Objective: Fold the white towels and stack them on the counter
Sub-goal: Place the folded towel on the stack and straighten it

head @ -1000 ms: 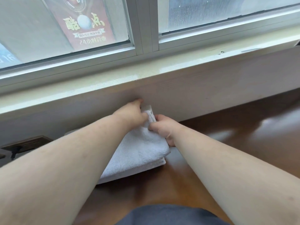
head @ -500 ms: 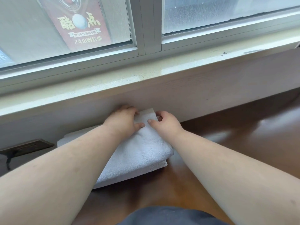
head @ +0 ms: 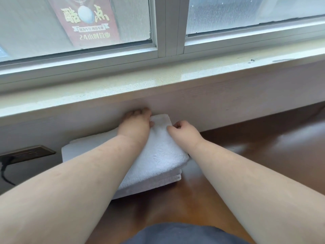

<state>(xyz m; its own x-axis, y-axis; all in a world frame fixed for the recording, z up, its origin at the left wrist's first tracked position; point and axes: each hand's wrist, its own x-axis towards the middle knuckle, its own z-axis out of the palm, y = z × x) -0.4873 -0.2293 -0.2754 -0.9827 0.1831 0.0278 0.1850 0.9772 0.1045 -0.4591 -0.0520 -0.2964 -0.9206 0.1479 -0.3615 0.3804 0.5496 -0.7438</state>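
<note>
I see a stack of white towels (head: 158, 161) lying on a smooth, shiny brown wood counter (head: 263, 155). The towels are soft and fluffy, with a bumpy, nubby top. They are folded flat into neat rectangles, and I can count a few layers along the front edge. The far end of the stack is pushed up against a pale wall under a speckled stone window sill (head: 175, 81).

My left hand (head: 136, 125) lies flat on the top towel near its far end, fingers spread and pressing down, not gripping. My right hand (head: 182, 132) rests on the towel's right side with its fingers curled in loosely; I cannot tell if they pinch the cloth.

A dark metal outlet plate (head: 29, 154) sits on the wall to the left, with a black cord hanging from it.
</note>
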